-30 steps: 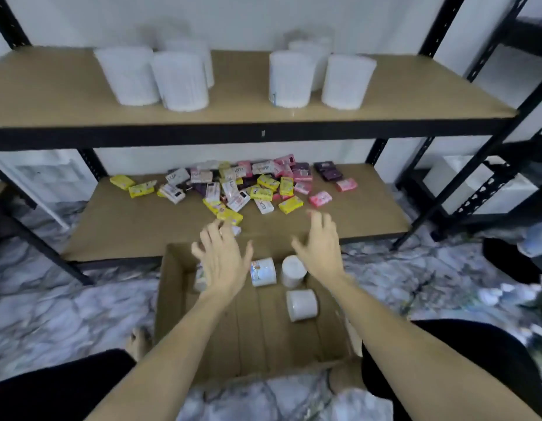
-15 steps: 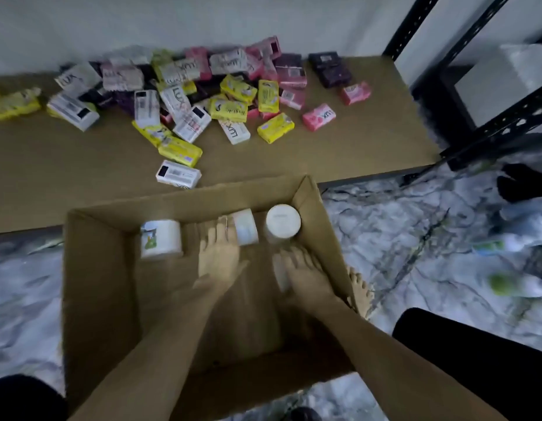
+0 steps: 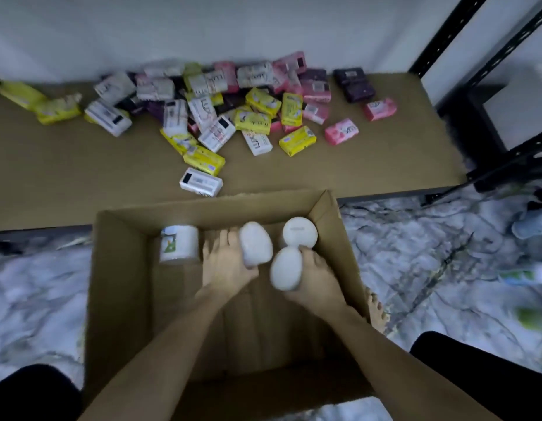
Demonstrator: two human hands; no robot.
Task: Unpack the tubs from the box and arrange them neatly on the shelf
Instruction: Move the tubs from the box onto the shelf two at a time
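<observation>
An open cardboard box (image 3: 117, 287) stands on the floor in front of me. Inside it, my left hand (image 3: 225, 265) grips a white tub (image 3: 256, 244), tilted with its round end towards me. My right hand (image 3: 316, 276) grips a second white tub (image 3: 286, 268) beside it. A third tub (image 3: 300, 232) stands upright in the far right corner of the box. Another tub with a green label (image 3: 179, 244) lies on its side at the far left of the box. The low wooden shelf (image 3: 81, 177) runs just behind the box.
A loose pile of yellow, pink, white and purple soap packets (image 3: 221, 113) covers the middle and back of the low shelf. Black metal rack uprights (image 3: 446, 34) stand at the right. The floor (image 3: 430, 253) is marbled. My knees (image 3: 482, 378) flank the box.
My view has dropped from the upper shelf to the box. Both hands went down into the box and each closed on a tub, lifting and tilting it.
</observation>
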